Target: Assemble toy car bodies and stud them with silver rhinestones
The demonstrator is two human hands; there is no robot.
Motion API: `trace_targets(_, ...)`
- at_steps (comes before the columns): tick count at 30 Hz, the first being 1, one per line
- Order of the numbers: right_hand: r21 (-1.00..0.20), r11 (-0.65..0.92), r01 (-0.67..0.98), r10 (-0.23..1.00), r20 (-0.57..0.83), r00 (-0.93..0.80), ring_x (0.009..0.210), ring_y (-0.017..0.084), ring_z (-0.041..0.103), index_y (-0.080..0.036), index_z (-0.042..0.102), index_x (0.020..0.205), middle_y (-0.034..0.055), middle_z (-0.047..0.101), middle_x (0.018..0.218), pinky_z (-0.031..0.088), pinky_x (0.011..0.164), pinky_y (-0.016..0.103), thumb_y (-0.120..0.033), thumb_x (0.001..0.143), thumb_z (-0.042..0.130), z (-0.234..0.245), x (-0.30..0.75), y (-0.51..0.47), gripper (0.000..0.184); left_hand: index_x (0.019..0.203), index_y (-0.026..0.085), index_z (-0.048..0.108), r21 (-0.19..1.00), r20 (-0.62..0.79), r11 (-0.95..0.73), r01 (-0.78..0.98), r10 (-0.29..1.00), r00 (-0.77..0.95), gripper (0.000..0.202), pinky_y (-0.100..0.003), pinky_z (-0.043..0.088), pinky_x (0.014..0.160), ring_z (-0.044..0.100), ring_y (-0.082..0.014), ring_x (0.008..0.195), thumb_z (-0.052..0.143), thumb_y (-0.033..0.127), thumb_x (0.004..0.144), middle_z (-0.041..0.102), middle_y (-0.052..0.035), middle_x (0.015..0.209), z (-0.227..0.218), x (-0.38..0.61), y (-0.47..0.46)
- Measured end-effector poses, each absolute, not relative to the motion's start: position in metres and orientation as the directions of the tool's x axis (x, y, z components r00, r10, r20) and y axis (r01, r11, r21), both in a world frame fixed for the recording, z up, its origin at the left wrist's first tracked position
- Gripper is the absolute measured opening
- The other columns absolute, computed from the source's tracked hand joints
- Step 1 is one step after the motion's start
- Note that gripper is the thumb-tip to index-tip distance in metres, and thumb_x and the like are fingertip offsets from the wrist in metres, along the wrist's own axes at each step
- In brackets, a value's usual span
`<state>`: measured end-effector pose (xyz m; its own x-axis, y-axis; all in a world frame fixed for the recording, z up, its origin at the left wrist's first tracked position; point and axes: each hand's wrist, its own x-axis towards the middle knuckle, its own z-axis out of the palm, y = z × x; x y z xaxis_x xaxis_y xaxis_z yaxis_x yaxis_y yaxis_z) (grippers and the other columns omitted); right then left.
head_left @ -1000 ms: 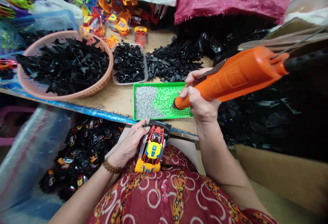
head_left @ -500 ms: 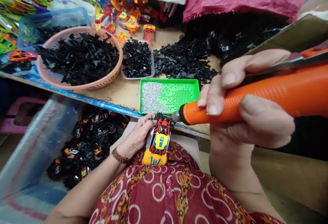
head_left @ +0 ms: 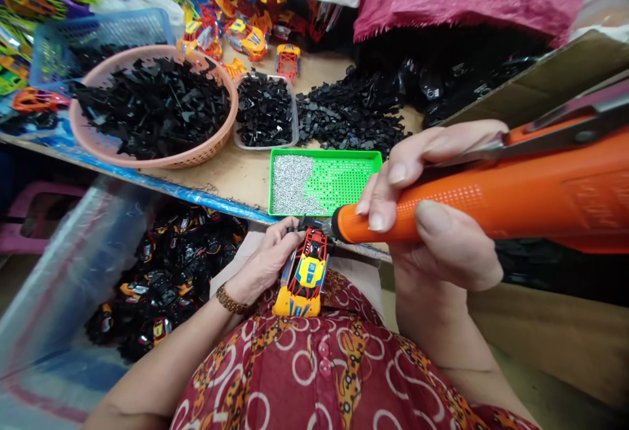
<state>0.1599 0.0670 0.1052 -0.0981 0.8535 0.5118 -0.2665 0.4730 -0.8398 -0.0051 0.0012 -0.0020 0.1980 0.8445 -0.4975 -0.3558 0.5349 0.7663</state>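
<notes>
My left hand (head_left: 271, 250) is closed around the far end of a toy car (head_left: 305, 274), which has a yellow and red body and rests against my lap. In my right hand (head_left: 437, 220) is an orange electric screwdriver (head_left: 535, 187), with a metal lever along its upper side. Its dark nose meets the black part at the car's far end; the exact contact of the tip is too small to tell. Just beyond the car stands a green tray (head_left: 344, 212) with small silvery screws (head_left: 293, 184) heaped in its left half.
A pink basket (head_left: 147, 160) and a clear tub (head_left: 295, 115) hold black plastic parts. More black parts (head_left: 348, 115) lie loose on the table. Several orange car bodies (head_left: 248, 38) sit behind. Below left, a plastic-lined bin (head_left: 54, 325) contains toy cars. A cardboard flap (head_left: 535, 82) rises at right.
My right hand has shifted left and slightly down with the screwdriver, bringing its nose closer over the car's far end. My left hand and the car have barely moved.
</notes>
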Motion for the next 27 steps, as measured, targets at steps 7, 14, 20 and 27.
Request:
trace_targets(7, -0.875, 0.395, -0.28, 0.888, 0.442, -0.129, 0.047, 0.01, 0.055, -0.035, 0.065, 0.102, -0.0022, 0.063, 0.09, 0.057, 0.045, 0.03, -0.033, 0.08, 0.075, 0.1, 0.16, 0.062, 0.024, 0.084, 0.019, 0.058, 0.772, -0.5, 0.537, -0.34, 0.843, 0.196, 0.022, -0.021, 0.036, 0.058, 0.044, -0.0086, 0.061, 0.074, 0.034, 0.083, 0.053, 0.0049, 0.071, -0.002, -0.006, 0.001)
trace_targets(14, -0.853, 0.423, -0.306, 0.863, 0.482, -0.152, 0.047, 0.011, 0.056, -0.035, 0.066, 0.105, -0.0016, 0.064, 0.091, 0.055, 0.045, 0.032, -0.032, 0.082, 0.074, 0.094, 0.162, 0.064, 0.025, 0.085, 0.019, 0.058, 0.77, -0.513, 0.546, -0.331, 0.837, 0.188, 0.024, -0.021, 0.036, 0.058, 0.044, -0.0089, 0.061, 0.075, 0.036, 0.083, 0.052, 0.0049, 0.071, -0.001, -0.005, 0.001)
trace_targets(20, -0.881, 0.415, -0.229, 0.87, 0.458, -0.181, 0.05, 0.011, 0.057, -0.035, 0.06, 0.102, -0.004, 0.062, 0.087, 0.057, 0.052, 0.031, -0.038, 0.089, 0.07, 0.093, 0.164, 0.06, 0.017, 0.088, 0.02, 0.059, 0.805, -0.477, 0.511, -0.303, 0.86, 0.184, 0.019, -0.022, 0.035, 0.058, 0.042, -0.0092, 0.061, 0.071, 0.034, 0.084, 0.051, 0.0053, 0.074, -0.005, -0.003, 0.001)
trace_targets(27, -0.845, 0.496, -0.199, 0.813, 0.532, -0.235, 0.042, 0.013, 0.051, -0.03, 0.051, 0.081, -0.0054, 0.053, 0.061, 0.049, 0.041, 0.031, -0.041, 0.091, 0.067, 0.093, 0.16, 0.061, 0.022, 0.078, 0.02, 0.055, 0.844, -0.455, 0.474, -0.253, 0.881, 0.132, 0.02, -0.023, 0.034, 0.057, 0.04, -0.0096, 0.06, 0.07, 0.032, 0.081, 0.048, 0.0059, 0.07, -0.005, -0.001, -0.001)
